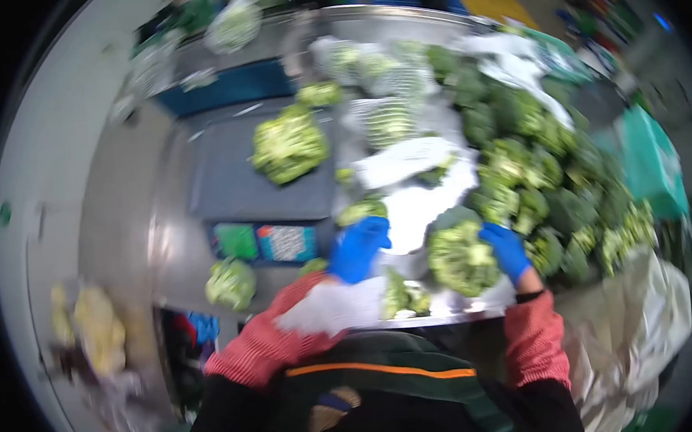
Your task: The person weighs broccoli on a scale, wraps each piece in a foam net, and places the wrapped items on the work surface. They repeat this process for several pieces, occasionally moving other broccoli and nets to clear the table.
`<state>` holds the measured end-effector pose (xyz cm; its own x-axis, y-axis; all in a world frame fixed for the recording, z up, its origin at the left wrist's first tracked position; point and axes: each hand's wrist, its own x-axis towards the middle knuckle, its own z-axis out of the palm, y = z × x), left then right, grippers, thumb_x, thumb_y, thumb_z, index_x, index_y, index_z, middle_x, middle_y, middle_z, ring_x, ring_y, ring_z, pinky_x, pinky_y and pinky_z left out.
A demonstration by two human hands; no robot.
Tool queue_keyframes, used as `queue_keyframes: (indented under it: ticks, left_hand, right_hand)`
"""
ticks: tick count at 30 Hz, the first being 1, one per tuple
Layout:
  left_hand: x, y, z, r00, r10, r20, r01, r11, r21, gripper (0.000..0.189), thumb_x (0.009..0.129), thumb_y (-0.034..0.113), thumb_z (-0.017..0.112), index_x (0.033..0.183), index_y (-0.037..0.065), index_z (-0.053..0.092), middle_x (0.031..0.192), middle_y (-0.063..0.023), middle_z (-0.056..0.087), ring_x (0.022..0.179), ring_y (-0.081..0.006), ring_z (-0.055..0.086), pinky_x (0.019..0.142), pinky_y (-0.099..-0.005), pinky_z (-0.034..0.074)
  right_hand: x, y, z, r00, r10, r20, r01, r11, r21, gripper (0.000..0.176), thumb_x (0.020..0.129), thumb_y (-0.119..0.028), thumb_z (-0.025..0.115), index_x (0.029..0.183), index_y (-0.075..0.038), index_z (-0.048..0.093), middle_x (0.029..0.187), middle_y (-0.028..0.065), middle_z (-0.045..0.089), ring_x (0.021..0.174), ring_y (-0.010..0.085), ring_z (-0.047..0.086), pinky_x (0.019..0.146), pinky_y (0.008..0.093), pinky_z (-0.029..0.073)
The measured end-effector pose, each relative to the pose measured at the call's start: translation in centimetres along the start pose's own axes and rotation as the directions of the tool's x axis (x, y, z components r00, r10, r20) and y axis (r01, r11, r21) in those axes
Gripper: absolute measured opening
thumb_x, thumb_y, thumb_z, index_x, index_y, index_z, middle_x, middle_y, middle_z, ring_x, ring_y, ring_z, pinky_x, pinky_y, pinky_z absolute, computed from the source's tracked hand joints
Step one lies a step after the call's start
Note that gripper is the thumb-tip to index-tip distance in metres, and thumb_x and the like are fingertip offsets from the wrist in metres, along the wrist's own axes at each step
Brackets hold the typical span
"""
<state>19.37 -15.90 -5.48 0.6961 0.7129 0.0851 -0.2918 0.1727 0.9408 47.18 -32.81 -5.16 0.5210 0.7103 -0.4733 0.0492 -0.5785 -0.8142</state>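
My right hand, in a blue glove, grips the right edge of a broccoli head near the front edge of the metal table. The cut, pale underside of that head faces up. My left hand, also gloved in blue and blurred by motion, is to its left with fingers loosely bent and nothing visible in them. A white foam net sits around my left wrist and forearm. Just beyond the left fingers lies a green broccoli piece. Leafy trimmings rest between my hands, by the table edge.
A large broccoli pile covers the right side. Net-wrapped heads stand at the back. Another head sits on a dark grey tray lid, with a loose one at front left. A white bag hangs front right.
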Motion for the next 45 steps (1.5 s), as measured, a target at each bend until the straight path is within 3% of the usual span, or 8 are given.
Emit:
queue_keyframes:
  ticks: [3, 7, 10, 17, 21, 33, 39, 45]
  left_hand:
    - [3.8, 6.0, -5.0, 0.887, 0.292, -0.358, -0.204, 0.943, 0.265, 0.034, 0.081, 0.007, 0.06, 0.114, 0.003, 0.052, 0.104, -0.0083, 0.056, 0.096, -0.0163, 0.053, 0.085, -0.0274, 0.043]
    - [8.2, 14.2, -9.0, 0.771, 0.616, -0.159, 0.184, 0.023, 0.983, 0.054, 0.082, 0.026, 0.067, 0.127, 0.006, 0.045, 0.117, -0.0133, 0.053, 0.105, -0.0233, 0.052, 0.09, -0.0354, 0.041]
    - [10.5, 12.6, -13.8, 0.876, 0.038, -0.48, 0.475, 0.104, 0.874, 0.063, 0.08, 0.034, 0.067, 0.132, 0.011, 0.041, 0.115, -0.0186, 0.055, 0.101, -0.0277, 0.056, 0.086, -0.0363, 0.043]
    - [13.9, 6.6, -25.2, 0.945, -0.087, -0.314, 0.205, 0.908, 0.365, 0.054, 0.091, 0.04, 0.05, 0.13, 0.004, 0.041, 0.116, -0.012, 0.055, 0.104, -0.02, 0.055, 0.091, -0.0336, 0.043]
    - [12.3, 9.2, -18.0, 0.83, -0.553, -0.076, 0.525, 0.82, -0.229, 0.055, 0.089, 0.041, 0.051, 0.129, 0.005, 0.042, 0.121, -0.012, 0.054, 0.108, -0.0241, 0.054, 0.096, -0.0361, 0.04]
    - [11.2, 10.1, -7.0, 0.906, -0.42, 0.049, 0.422, 0.906, -0.03, 0.047, 0.087, 0.026, 0.054, 0.126, 0.002, 0.045, 0.118, -0.0133, 0.056, 0.107, -0.0232, 0.055, 0.095, -0.0363, 0.041]
    - [13.3, -4.3, 3.9, 0.757, -0.627, 0.184, 0.641, 0.767, -0.023, 0.038, 0.085, 0.024, 0.057, 0.115, 0.001, 0.054, 0.107, -0.0117, 0.061, 0.094, -0.0215, 0.06, 0.089, -0.0341, 0.045]
    - [9.2, -5.3, 7.3, 0.932, -0.354, -0.083, 0.342, 0.777, 0.529, 0.058, 0.079, 0.042, 0.065, 0.116, 0.0, 0.052, 0.098, -0.015, 0.063, 0.088, -0.0224, 0.061, 0.079, -0.0302, 0.047]
  right_hand:
    - [-2.1, 0.6, 3.3, 0.984, -0.091, -0.152, 0.089, 0.996, -0.02, 0.051, 0.085, -0.035, 0.057, 0.12, 0.002, 0.051, 0.103, 0.0155, 0.063, 0.091, 0.0229, 0.061, 0.08, 0.0313, 0.047]
    - [-4.6, -1.2, 7.6, 0.966, -0.152, -0.207, 0.114, 0.977, -0.182, 0.049, 0.087, -0.044, 0.049, 0.115, -0.005, 0.055, 0.108, 0.0196, 0.059, 0.099, 0.0341, 0.058, 0.086, 0.0394, 0.044]
    - [-5.4, -3.3, 8.6, 0.949, -0.27, -0.161, 0.189, 0.9, -0.393, 0.047, 0.087, -0.046, 0.048, 0.113, -0.008, 0.057, 0.106, 0.0181, 0.059, 0.099, 0.035, 0.056, 0.086, 0.0408, 0.045]
    - [-2.3, -5.3, -2.5, 0.846, -0.208, -0.491, -0.053, 0.883, -0.466, 0.052, 0.084, -0.049, 0.053, 0.113, -0.006, 0.055, 0.103, 0.0163, 0.061, 0.091, 0.0323, 0.061, 0.076, 0.0404, 0.048]
    - [4.0, -0.9, -5.2, 0.925, -0.141, -0.353, -0.027, 0.901, -0.432, 0.066, 0.078, -0.043, 0.062, 0.13, -0.007, 0.041, 0.118, 0.0201, 0.055, 0.108, 0.0347, 0.054, 0.09, 0.0379, 0.043]
    - [7.1, 4.5, -3.4, 0.867, -0.231, -0.441, 0.328, 0.932, 0.157, 0.057, 0.069, -0.021, 0.072, 0.115, 0.002, 0.047, 0.1, 0.0136, 0.059, 0.089, 0.0215, 0.058, 0.079, 0.0314, 0.046]
    - [3.1, -4.7, -4.0, 0.577, -0.395, -0.715, 0.574, 0.819, 0.011, 0.043, 0.075, -0.01, 0.068, 0.112, 0.0, 0.048, 0.1, 0.0085, 0.058, 0.089, 0.015, 0.055, 0.077, 0.0285, 0.046]
    - [1.4, -16.5, 3.2, 0.566, -0.778, -0.274, 0.691, 0.628, -0.358, 0.046, 0.072, -0.017, 0.07, 0.112, -0.004, 0.052, 0.096, 0.0129, 0.059, 0.081, 0.0224, 0.061, 0.071, 0.0325, 0.049]
